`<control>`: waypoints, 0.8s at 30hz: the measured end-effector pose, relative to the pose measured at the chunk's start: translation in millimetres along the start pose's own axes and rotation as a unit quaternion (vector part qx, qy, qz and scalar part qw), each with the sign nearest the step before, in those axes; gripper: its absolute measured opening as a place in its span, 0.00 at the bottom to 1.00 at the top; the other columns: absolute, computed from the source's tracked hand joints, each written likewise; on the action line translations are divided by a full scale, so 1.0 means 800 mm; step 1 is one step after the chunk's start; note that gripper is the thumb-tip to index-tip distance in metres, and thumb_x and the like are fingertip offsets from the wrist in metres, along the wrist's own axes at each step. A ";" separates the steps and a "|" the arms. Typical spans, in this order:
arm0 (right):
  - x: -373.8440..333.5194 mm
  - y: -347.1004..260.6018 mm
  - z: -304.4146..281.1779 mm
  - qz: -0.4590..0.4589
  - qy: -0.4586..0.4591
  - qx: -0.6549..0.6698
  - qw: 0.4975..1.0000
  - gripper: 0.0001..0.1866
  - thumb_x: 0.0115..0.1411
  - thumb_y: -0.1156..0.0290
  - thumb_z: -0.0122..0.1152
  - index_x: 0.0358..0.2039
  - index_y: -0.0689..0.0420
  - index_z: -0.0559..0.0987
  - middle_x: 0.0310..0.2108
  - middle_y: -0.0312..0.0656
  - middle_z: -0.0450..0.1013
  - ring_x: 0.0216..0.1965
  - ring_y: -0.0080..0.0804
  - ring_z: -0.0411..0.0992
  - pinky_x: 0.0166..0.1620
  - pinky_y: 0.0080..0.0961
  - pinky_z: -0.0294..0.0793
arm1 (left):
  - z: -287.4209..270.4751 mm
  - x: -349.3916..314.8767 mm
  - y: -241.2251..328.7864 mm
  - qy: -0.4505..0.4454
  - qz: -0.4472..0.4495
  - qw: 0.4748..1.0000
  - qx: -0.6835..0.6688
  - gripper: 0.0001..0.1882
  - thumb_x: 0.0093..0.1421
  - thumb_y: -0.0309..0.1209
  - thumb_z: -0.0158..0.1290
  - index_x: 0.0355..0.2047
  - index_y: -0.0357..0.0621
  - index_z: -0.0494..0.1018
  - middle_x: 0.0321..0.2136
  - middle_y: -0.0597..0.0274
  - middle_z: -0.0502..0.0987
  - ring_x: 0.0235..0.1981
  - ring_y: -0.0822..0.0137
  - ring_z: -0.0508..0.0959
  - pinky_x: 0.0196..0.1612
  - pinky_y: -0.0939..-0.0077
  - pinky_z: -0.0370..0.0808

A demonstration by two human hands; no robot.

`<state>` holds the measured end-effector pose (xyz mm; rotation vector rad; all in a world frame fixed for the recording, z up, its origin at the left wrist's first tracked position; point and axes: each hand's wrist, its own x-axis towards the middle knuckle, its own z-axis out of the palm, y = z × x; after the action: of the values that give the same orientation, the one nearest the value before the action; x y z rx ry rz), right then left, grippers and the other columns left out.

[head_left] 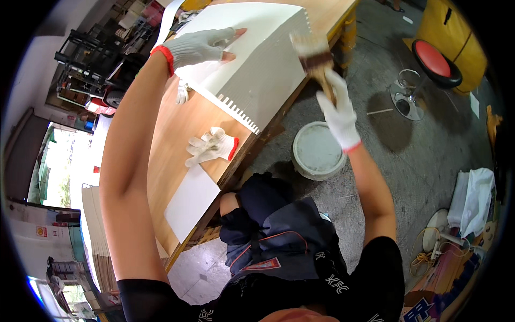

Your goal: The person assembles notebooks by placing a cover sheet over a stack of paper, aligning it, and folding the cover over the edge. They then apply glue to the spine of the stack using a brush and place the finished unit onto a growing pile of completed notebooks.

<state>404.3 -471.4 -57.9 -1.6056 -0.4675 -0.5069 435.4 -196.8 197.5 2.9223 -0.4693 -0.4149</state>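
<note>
My left hand, in a pale grey knit glove with a red cuff and bare fingertips showing, lies spread on top of a thick stack of white sheets. The stack's side shows many thin layers, with comb-like notches at its near and far corners. In my right hand, gloved in white, is a wide paintbrush gripped by its wooden handle. Its pale, smeared bristles are up beside the stack's right side; I cannot tell whether they touch. Below that hand, a round white bucket with whitish contents or a lid stands on the floor.
The stack rests on a wooden table. A spare white glove with a red cuff and a white sheet lie nearer me. A red-seated stool stands at right. White plastic bags and cables are at lower right.
</note>
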 end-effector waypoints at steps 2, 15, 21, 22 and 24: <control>0.031 0.002 0.008 0.108 -0.044 0.044 0.992 0.27 0.63 0.65 0.58 0.62 0.50 0.64 0.54 0.50 0.73 0.53 0.46 0.75 0.52 0.32 0.73 | -0.003 0.000 0.010 -0.011 -0.021 1.000 0.018 0.36 0.60 0.38 0.57 0.69 0.60 0.60 0.33 0.66 0.67 0.37 0.69 0.70 0.48 0.76 0.67; -0.018 0.086 0.001 0.098 0.009 0.093 0.991 0.28 0.64 0.69 0.58 0.63 0.53 0.64 0.54 0.45 0.70 0.49 0.35 0.72 0.55 0.29 0.69 | 0.004 -0.004 -0.003 0.021 -0.019 0.999 0.016 0.35 0.59 0.42 0.58 0.66 0.52 0.63 0.33 0.66 0.67 0.38 0.67 0.69 0.45 0.76 0.66; -0.136 0.136 0.045 0.125 -0.102 0.092 0.983 0.34 0.59 0.74 0.61 0.65 0.55 0.60 0.62 0.49 0.64 0.66 0.43 0.60 0.66 0.35 0.56 | -0.010 0.014 0.008 -0.013 0.008 1.000 -0.009 0.35 0.58 0.35 0.57 0.66 0.52 0.63 0.28 0.69 0.57 0.33 0.71 0.65 0.43 0.78 0.65; -0.166 0.135 0.035 0.159 -0.152 0.008 0.976 0.35 0.59 0.75 0.61 0.66 0.55 0.59 0.62 0.49 0.64 0.65 0.42 0.61 0.66 0.35 0.56 | -0.004 0.009 0.006 -0.016 0.000 1.000 -0.017 0.34 0.58 0.35 0.57 0.66 0.52 0.63 0.28 0.69 0.57 0.33 0.70 0.65 0.43 0.77 0.65; -0.163 0.114 0.016 -0.005 -0.114 -0.132 0.985 0.32 0.62 0.72 0.56 0.66 0.57 0.59 0.60 0.45 0.66 0.52 0.35 0.72 0.55 0.30 0.70 | 0.000 0.004 0.002 -0.004 -0.007 1.000 -0.011 0.32 0.58 0.38 0.58 0.63 0.52 0.66 0.27 0.69 0.57 0.32 0.71 0.64 0.42 0.77 0.64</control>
<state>350.6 -467.8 -207.9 -1.9295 -0.6004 -0.4063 438.0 -199.1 197.2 2.9062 -0.4426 -0.4313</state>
